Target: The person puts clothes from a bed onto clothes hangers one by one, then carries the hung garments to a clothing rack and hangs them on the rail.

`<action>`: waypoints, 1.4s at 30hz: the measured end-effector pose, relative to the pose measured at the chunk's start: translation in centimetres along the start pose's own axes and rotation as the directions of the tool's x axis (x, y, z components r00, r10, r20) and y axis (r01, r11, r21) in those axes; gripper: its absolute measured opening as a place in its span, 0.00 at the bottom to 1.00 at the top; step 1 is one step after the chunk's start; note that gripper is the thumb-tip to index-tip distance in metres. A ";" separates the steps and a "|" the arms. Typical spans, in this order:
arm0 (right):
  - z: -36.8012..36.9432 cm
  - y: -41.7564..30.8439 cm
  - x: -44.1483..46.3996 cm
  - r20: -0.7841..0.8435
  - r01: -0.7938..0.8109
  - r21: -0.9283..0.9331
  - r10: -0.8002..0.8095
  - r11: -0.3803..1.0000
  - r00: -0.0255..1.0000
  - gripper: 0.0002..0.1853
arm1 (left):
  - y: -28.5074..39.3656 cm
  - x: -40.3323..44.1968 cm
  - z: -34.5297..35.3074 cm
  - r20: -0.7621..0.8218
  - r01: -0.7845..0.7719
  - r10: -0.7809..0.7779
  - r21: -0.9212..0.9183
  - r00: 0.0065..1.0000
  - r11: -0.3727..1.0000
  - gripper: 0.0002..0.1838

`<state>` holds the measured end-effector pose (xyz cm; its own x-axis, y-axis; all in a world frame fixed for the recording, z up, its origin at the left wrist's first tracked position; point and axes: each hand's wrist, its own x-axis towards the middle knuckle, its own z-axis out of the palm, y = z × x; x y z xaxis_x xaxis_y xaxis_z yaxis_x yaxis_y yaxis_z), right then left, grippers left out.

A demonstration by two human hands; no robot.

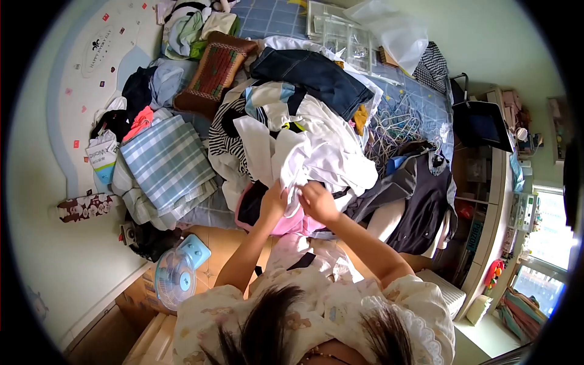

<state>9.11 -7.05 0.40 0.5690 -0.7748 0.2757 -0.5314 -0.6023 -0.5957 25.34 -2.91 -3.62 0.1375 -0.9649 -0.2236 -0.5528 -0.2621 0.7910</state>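
Note:
A white garment [296, 155] hangs from both my hands at the near side of a large clothes heap, its upper part lying over the pile. My left hand [275, 199] is closed on its left edge. Close beside it, my right hand [319, 202] pinches the fabric with bent fingers. I cannot tell what kind of garment it is. Pink cloth [289, 225] lies just below my hands. Behind the garment are a black-and-white striped piece [226, 139] and dark blue denim [313, 76].
To the left lie a folded checked cloth [167, 159] and a brown woven pillow [216, 70]. Wire hangers [395, 128] and a dark jacket [420, 204] are to the right. A small blue fan [176, 277] stands at the lower left. Clear plastic boxes [347, 45] sit at the back.

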 end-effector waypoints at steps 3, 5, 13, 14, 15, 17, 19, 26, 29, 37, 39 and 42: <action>-1.9 -1.0 4.0 -0.052 -0.074 -0.267 0.062 0.961 0.997 0.26 | 1.2 -2.9 -0.6 -0.008 -0.195 0.197 0.111 0.980 0.975 0.13; -1.9 0.4 5.2 -0.002 -0.035 -0.317 0.037 0.948 0.999 0.25 | 2.4 -4.5 -1.2 0.026 -0.156 0.155 0.232 0.988 0.960 0.12; -12.0 0.6 7.3 0.127 -0.325 -0.234 0.360 0.916 0.924 0.30 | 4.4 -3.7 -7.8 -0.358 0.037 0.123 0.410 0.925 0.911 0.13; -13.8 1.9 7.4 0.070 -0.302 -0.177 0.318 0.937 0.945 0.30 | 5.4 -2.6 -9.1 -0.400 0.049 0.120 0.388 0.908 0.920 0.12; -16.3 1.9 7.7 -0.026 -0.248 -0.203 0.248 0.947 0.968 0.27 | 7.2 -1.6 -10.5 -0.445 -0.039 0.215 0.372 0.869 0.927 0.12; -22.2 0.6 8.3 -0.146 -0.225 -0.076 0.212 0.971 0.966 0.26 | 11.1 0.7 -13.1 -0.499 -0.180 0.368 0.386 0.784 0.905 0.12; -27.3 -0.7 8.8 -0.230 -0.262 0.059 0.269 0.963 0.935 0.25 | 15.2 2.9 -15.0 -0.495 -0.280 0.437 0.360 0.751 0.890 0.14; -41.0 -3.9 7.1 -0.449 0.111 0.475 0.133 0.873 0.884 0.24 | 27.1 11.1 -17.7 -0.366 -0.709 0.646 -0.059 0.670 0.703 0.25; -44.4 -4.4 5.5 -0.288 0.070 0.718 0.204 0.693 0.936 0.27 | 33.9 12.1 -19.2 -0.356 -0.726 0.673 -0.023 0.648 0.687 0.25; -48.2 -2.5 -1.5 0.062 0.003 0.893 -0.131 0.450 0.989 0.36 | 48.1 0.9 -23.5 -0.192 -0.656 0.754 0.390 0.628 0.646 0.27; -48.5 -4.0 -1.8 0.077 -0.009 0.824 -0.096 0.567 0.992 0.19 | 48.2 2.3 -24.9 -0.173 -0.739 0.830 0.386 0.531 0.553 0.28; -48.2 -6.8 -2.4 -0.127 0.007 0.575 0.081 0.818 0.989 0.17 | 50.7 -5.7 -24.1 -0.200 -0.626 0.847 0.595 0.492 0.504 0.10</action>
<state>-18.89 -10.37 40.19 0.4399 -0.8391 0.3200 -0.0704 -0.3874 -0.9192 16.34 -11.00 51.47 -0.2364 -0.6998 0.6741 -0.8535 0.4811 0.2001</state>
